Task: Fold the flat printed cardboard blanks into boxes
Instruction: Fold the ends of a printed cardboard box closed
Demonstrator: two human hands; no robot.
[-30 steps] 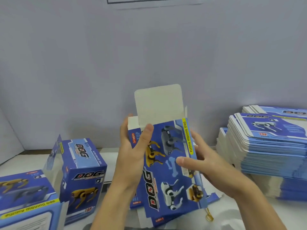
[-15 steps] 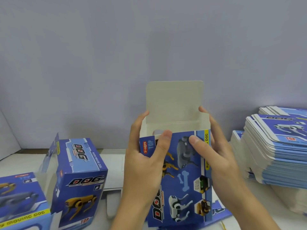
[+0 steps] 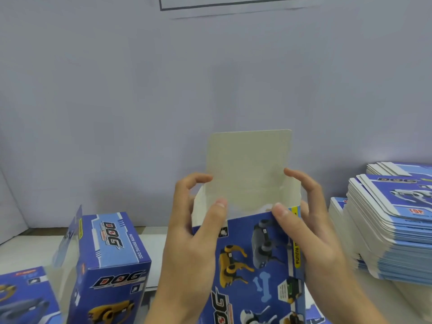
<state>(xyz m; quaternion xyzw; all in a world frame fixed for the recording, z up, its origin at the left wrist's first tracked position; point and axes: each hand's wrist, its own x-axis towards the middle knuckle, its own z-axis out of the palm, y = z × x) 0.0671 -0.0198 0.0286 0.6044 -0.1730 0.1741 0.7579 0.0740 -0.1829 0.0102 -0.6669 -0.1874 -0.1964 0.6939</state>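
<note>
Hands holding a half-made box open at chest height, its top flap up.

Left hand (image 3: 194,232) grips the left side of the box (image 3: 254,260), thumb on the printed front near the open rim and fingers curled round the far side; right hand (image 3: 311,220) grips the right side the same way, thumb pinching the front top edge. Held from both sides like this, the sleeve stays squared, which probably readies the small side flaps for tucking, though they are hard to make out. The plain tall flap (image 3: 249,160) stands upright at the far edge, not yet folded down. Two finished boxes (image 3: 109,265) stand near left on the table (image 3: 154,244), out of the way, and the stack of flat blanks (image 3: 392,225) waits within reach on the right.
</note>
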